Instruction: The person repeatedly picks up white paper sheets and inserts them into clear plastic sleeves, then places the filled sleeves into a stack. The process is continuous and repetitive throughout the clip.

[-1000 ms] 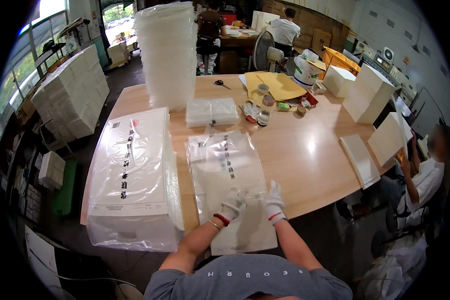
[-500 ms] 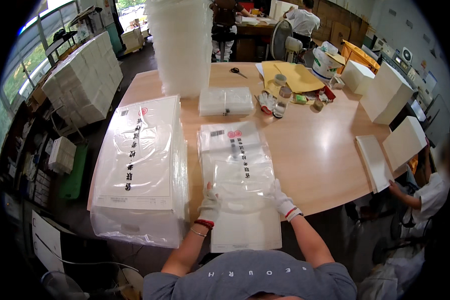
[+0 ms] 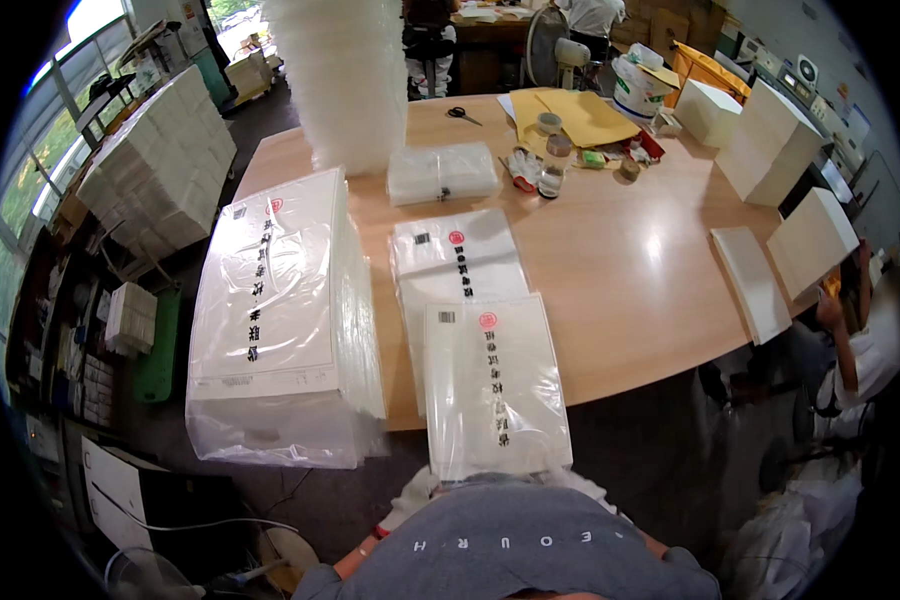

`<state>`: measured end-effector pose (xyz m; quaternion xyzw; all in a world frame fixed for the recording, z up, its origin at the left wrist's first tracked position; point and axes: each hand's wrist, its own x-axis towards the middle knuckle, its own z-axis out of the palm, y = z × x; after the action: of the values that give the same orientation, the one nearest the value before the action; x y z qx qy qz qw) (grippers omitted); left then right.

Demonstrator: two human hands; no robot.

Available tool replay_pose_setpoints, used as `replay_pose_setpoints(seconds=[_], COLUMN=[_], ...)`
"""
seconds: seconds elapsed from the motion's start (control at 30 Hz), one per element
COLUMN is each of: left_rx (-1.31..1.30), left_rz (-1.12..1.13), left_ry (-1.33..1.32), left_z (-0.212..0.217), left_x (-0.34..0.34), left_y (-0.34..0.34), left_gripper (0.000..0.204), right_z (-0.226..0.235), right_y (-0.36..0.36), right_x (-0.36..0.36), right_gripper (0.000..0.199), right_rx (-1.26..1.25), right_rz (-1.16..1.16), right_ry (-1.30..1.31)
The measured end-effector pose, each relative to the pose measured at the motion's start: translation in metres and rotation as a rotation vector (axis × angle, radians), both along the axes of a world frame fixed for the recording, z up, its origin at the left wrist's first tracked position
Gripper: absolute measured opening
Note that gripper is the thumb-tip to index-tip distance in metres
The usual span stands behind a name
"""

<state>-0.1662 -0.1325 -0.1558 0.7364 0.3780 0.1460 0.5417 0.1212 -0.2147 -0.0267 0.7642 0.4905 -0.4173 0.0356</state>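
Observation:
A white paper packet in a clear plastic bag (image 3: 495, 385) lies half over the table's near edge, close against my body. It has black print, a red round mark and a barcode. Its far end overlaps a similar bagged packet (image 3: 460, 255) lying flat on the table. At the near corners of the front bag are my gloved left hand (image 3: 410, 500) and my gloved right hand (image 3: 582, 484). My grey shirt covers most of both hands and their fingers are hidden, so their grip cannot be seen. To the left stands a tall pile of bagged packets (image 3: 275, 290).
Behind are a folded stack of clear bags (image 3: 442, 174), a tall translucent stack (image 3: 335, 90), scissors (image 3: 464, 116), a jar of clear liquid (image 3: 554, 168) and yellow envelopes (image 3: 580, 120). White paper blocks (image 3: 770, 140) stand at the right, beside a seated person (image 3: 870, 350).
Both hands have drawn back toward my body, and the front packet now sits nearer, its printed face fully exposed inside the bag. The view has shifted slightly.

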Motion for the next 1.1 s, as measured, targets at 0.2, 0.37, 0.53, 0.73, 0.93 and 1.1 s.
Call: replay_pose_setpoints(seconds=[0.2, 0.37, 0.53, 0.73, 0.93, 1.1], left_rx=[0.047, 0.432, 0.647, 0.789, 0.591, 0.250], left_rz=[0.403, 0.125, -0.047, 0.541, 1.084, 0.721], left_ry=[-0.040, -0.251, -0.211, -0.753, -1.014, -1.054], left_z=[0.055, 0.074, 0.200, 0.233, 0.214, 0.179], left_x=[0.022, 0.039, 0.056, -0.038, -0.167, -0.252], left_y=[0.007, 0.025, 0.044, 0.053, 0.119, 0.108], left_gripper=[0.005, 0.006, 0.004, 0.028, 0.007, 0.016], right_z=[-0.037, -0.091, -0.066, 0.035, 0.086, 0.110], right_y=[-0.035, -0.030, 0.030, 0.136, 0.163, 0.179], right_x=[0.026, 0.047, -0.026, -0.078, -0.160, -0.144], right_gripper=[0.040, 0.042, 0.043, 0.037, 0.036, 0.030], right_rx=[0.451, 0.467, 0.511, 0.666, 0.257, 0.255], right_rz=[-0.097, -1.076, -0.843, -0.489, 0.136, 0.374], right_ry=[0.024, 0.737, 1.493, 1.323, 1.352, 0.995])
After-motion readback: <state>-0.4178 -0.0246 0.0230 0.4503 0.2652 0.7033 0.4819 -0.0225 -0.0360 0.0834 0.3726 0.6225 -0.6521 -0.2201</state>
